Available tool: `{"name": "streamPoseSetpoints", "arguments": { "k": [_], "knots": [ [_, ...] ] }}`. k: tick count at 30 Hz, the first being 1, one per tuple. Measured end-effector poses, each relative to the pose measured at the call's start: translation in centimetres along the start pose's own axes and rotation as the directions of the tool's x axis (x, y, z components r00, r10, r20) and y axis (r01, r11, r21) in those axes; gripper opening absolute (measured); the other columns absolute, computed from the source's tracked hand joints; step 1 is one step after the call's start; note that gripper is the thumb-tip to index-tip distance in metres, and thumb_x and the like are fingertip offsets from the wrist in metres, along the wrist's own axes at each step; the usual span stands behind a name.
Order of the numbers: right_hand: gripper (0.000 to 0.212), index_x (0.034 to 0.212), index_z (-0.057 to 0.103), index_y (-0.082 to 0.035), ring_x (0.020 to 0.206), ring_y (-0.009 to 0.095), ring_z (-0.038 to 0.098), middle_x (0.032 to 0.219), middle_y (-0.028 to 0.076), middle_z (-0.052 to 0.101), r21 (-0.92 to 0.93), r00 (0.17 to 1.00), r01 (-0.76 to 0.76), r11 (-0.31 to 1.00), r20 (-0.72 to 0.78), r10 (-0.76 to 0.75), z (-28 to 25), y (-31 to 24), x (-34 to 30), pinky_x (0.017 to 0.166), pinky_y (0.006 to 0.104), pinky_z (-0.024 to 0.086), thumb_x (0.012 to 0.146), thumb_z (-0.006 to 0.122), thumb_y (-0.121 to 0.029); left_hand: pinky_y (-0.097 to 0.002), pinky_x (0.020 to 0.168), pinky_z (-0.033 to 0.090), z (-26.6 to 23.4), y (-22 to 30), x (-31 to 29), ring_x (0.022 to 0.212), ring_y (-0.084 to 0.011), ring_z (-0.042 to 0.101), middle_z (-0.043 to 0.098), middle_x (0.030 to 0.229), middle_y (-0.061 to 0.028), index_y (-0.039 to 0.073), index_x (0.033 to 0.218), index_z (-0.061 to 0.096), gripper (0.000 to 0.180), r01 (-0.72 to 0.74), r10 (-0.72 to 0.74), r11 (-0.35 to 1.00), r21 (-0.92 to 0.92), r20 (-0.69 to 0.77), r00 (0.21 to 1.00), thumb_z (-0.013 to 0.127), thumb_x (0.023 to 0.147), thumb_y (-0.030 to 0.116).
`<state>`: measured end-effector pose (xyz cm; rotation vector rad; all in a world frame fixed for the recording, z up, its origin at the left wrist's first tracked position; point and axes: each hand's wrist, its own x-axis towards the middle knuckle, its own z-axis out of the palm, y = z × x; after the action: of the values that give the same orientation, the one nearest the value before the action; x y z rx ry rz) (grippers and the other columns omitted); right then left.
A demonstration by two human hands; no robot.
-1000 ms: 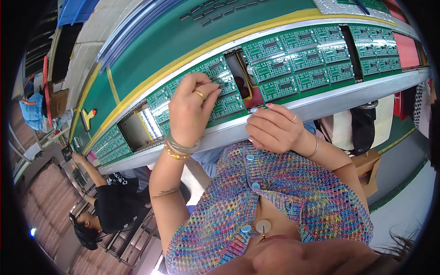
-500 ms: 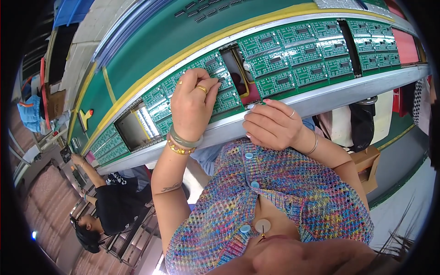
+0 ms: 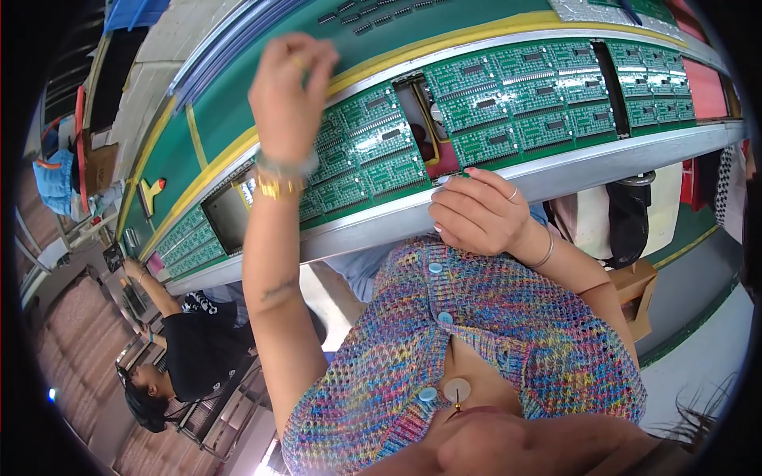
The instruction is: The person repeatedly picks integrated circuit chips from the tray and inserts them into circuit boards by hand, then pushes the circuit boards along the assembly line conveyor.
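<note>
Looks partway done — shows dark chips (image 3: 486, 104) seated across the green circuit boards (image 3: 476, 141) just right of the open gap (image 3: 410, 103) and on two boards left of it, with the lowest there apparently lacking one. Leaves loose chips (image 3: 363, 29) on the green counter (image 3: 397, 40) beyond the yellow strip (image 3: 444, 46). Has the left hand (image 3: 290, 99) blurred near that strip, fingers bent; the right hand (image 3: 480, 214) loosely curled at the metal rail (image 3: 579, 170) — cannot tell whether grasping anything with either.

1 co-worker (image 3: 205, 353) in black at left, a cardboard box (image 3: 640, 295) at right
</note>
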<state>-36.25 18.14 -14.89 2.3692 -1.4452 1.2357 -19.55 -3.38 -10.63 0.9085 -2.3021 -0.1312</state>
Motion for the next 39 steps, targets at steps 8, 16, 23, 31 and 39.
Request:
{"name": "streamPoseSetpoints", "arguments": {
  "k": [8, 16, 23, 31, 39],
  "knots": [
    [0.01, 0.089, 0.066, -0.013, 0.096, 0.017, 0.064, 0.094, 0.001, 0.066, -0.023, 1.0, 0.003, 1.0, 0.003, -0.003, 0.4, 0.1, -0.4, 0.096, 0.0359, 0.046, 0.083, 0.062, -0.02, -0.0326, 0.07, 0.051, 2.8, -4.5, 3.4, 0.079, -0.0238, 0.065, 0.065, 0.092, -0.0042, 0.005, 0.089, 0.072, 0.013, 0.134, -0.134, 0.991, 0.003, 0.102, 0.986, 0.072, 0.081, 0.015],
    [0.011, 0.088, 0.066, -0.013, 0.094, 0.016, 0.064, 0.093, 0.0, 0.066, -0.025, 1.0, 0.013, 1.0, -0.017, -0.013, 0.1, 0.3, -0.5, 0.095, 0.035, 0.047, 0.085, 0.06, -0.022, -0.0331, 0.068, 0.052, -3.1, 5.9, -4.9, 0.081, -0.0236, 0.063, 0.062, 0.091, -0.0061, 0.008, 0.086, 0.07, 0.015, 0.074, -0.016, 0.98, -0.185, 0.297, 0.955, 0.075, 0.072, 0.004],
    [0.012, 0.087, 0.066, -0.013, 0.093, 0.016, 0.064, 0.093, 0.0, 0.066, -0.015, 1.0, 0.024, 1.0, -0.008, -0.024, 0.0, 0.3, -0.4, 0.095, 0.0349, 0.047, 0.086, 0.058, -0.021, -0.0309, 0.062, 0.05, -1.9, 8.1, -8.9, 0.076, -0.0212, 0.06, 0.06, 0.088, -0.0053, 0.003, 0.084, 0.068, 0.017, 0.123, -0.075, 0.977, -0.174, 0.262, 0.962, 0.077, 0.069, 0.001],
    [0.012, 0.087, 0.066, -0.012, 0.093, 0.016, 0.064, 0.093, 0.001, 0.065, -0.027, 1.0, 0.021, 0.999, -0.011, -0.022, 0.1, 0.2, -0.4, 0.094, 0.0351, 0.047, 0.085, 0.059, -0.021, -0.03, 0.062, 0.049, -1.4, 8.1, -9.0, 0.075, -0.0199, 0.059, 0.059, 0.087, -0.0037, 0.004, 0.084, 0.068, 0.019, 0.073, -0.039, 0.987, -0.144, 0.228, 0.973, 0.077, 0.068, 0.002],
    [0.011, 0.086, 0.066, -0.012, 0.093, 0.016, 0.064, 0.092, 0.001, 0.065, -0.016, 1.0, 0.023, 1.0, -0.015, -0.024, 0.1, 0.3, -0.5, 0.094, 0.0352, 0.047, 0.085, 0.06, -0.021, -0.0298, 0.061, 0.049, -1.2, 8.2, -9.1, 0.076, -0.0193, 0.058, 0.059, 0.087, -0.0035, 0.005, 0.084, 0.068, 0.02, 0.043, -0.014, 0.991, -0.125, 0.217, 0.976, 0.077, 0.067, 0.001]
  ]
}}
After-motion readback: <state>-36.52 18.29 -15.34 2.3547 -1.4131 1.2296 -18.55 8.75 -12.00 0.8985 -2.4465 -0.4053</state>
